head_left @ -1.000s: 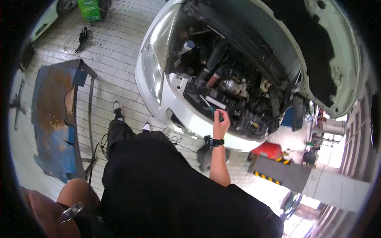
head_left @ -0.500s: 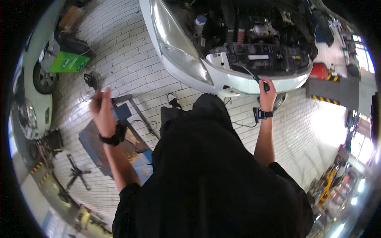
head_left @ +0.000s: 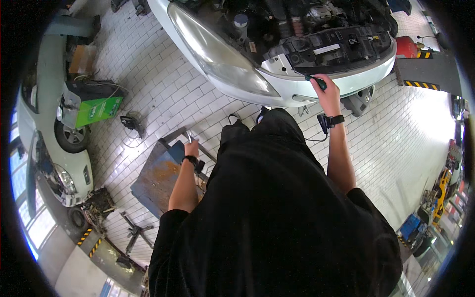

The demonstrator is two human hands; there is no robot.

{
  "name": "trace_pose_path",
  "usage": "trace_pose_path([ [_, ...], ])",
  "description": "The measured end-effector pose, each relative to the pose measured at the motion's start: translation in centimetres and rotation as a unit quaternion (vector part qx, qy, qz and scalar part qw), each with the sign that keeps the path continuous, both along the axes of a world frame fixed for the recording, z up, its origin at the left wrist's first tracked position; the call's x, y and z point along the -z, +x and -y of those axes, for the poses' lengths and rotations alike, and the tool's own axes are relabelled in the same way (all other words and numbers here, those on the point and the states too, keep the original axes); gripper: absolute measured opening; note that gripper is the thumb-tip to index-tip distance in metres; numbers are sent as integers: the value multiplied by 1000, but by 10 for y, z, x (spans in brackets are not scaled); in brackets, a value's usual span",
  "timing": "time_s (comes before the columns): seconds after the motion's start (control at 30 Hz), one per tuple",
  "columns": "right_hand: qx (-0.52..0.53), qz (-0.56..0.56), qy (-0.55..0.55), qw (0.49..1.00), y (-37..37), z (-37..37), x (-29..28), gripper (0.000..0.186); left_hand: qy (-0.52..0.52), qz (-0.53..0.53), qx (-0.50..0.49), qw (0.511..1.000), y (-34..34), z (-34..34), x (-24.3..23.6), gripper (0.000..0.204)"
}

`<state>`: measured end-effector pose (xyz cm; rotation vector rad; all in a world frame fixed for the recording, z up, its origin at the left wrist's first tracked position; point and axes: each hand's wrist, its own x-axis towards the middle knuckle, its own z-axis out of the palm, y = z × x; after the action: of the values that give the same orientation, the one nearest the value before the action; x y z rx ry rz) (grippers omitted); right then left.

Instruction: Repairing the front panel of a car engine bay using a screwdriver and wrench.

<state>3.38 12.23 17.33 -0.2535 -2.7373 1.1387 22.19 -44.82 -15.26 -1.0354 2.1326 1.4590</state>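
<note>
My right hand (head_left: 327, 94) is closed round the dark green handle of a screwdriver (head_left: 317, 80) at the front edge of the white car. Its thin shaft points left, toward the white bracket (head_left: 278, 64) beside the headlight (head_left: 217, 49); whether the tip touches anything is too small to tell. Lower left, my left hand (head_left: 192, 147) is by the far right corner of a blue metal cart (head_left: 153, 180) with a rust-stained top. Its fingers are closed, and a small silver metal piece (head_left: 189, 137) sticks up from them; its kind is unclear.
The engine bay (head_left: 316, 29) lies uncovered ahead. On the tiled floor at left stand a green-fronted box (head_left: 99, 110) with cables and a black stand (head_left: 134, 231). Another light-coloured car (head_left: 74, 171) is at far left. A grey ramp (head_left: 420, 72) with striped edges lies right.
My left hand was raised, blurred and apparently empty; now it is lower, further right and closed at the cart. The right hand keeps the screwdriver, its handle now tilted flatter. The whole view has shifted.
</note>
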Motion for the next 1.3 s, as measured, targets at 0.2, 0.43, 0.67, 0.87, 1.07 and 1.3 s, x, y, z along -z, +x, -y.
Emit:
trace_pose_path([
  [0.2,-60,4,56,997,-23,-5,30,25,65,194,-126,971,11,-49,-102,36],
  [0.43,-123,32,54,990,-47,3,60,23,99,151,-191,965,-15,-88,-148,40],
  [0.67,-145,36,79,986,-59,4,77,31,101,115,-128,980,-59,-98,-150,27],
  [0.87,-58,207,166,963,-71,27,46,35,95,181,-122,971,-99,-72,-136,43],
  [1.07,-10,76,146,986,-62,36,56,35,116,129,-77,982,-164,-35,-126,30],
  [1.3,28,107,137,984,-66,45,60,31,119,105,-28,987,-225,-29,-131,27],
])
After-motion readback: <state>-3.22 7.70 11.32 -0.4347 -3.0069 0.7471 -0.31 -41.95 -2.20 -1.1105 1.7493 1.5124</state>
